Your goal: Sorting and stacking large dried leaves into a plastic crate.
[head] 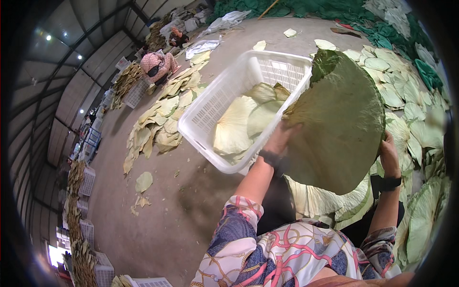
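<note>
A large dried lotus leaf (333, 122), dull green and roughly round, is held up between my two hands. My left hand (285, 134) grips its near-left edge, by the rim of a white plastic crate (204, 143). At the leaf's right edge is my right hand (389, 154), its thumb in front and the fingers partly hidden behind. Inside the crate lie several pale leaves (235, 123). More pale leaves (330, 197) are spread beneath the held leaf, near my lap. Each of my wrists wears a dark band.
Layered lotus leaves (412, 93) cover the floor on my right. A row of leaves (157, 125) lies left of the crate. Farther off, a person (157, 66) bends by another crate (136, 93). Green netting (304, 8) is heaped along the far edge.
</note>
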A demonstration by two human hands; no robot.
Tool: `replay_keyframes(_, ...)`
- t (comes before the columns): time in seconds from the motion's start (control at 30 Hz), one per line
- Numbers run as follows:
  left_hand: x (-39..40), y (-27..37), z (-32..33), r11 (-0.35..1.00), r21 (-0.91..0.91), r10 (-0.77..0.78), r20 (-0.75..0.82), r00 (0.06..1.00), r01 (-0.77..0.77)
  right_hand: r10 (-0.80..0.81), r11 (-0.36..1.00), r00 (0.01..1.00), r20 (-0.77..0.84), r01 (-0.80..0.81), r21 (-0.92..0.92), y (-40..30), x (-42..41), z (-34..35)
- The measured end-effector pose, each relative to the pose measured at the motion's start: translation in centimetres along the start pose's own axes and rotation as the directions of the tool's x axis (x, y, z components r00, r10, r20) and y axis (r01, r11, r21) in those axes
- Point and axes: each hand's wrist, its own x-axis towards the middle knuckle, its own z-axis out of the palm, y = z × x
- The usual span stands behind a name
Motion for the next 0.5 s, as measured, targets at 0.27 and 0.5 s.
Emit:
replay_keyframes(0.27, -0.2, 0.2, 0.3, 0.995, -0.078, 0.055, 0.007, 0.998, -0.054, -0.062, 0.998, 0.996, 0.062, 0.061, 0.023, 0.8, 0.4, -0.6)
replay_keyframes(0.5, 0.3, -0.4, -0.3, 0.998, -0.032, 0.050, 0.006, 0.999, -0.050, -0.153, 0.986, 0.988, 0.008, 0.152, 0.061, 1.5, 0.5, -0.6)
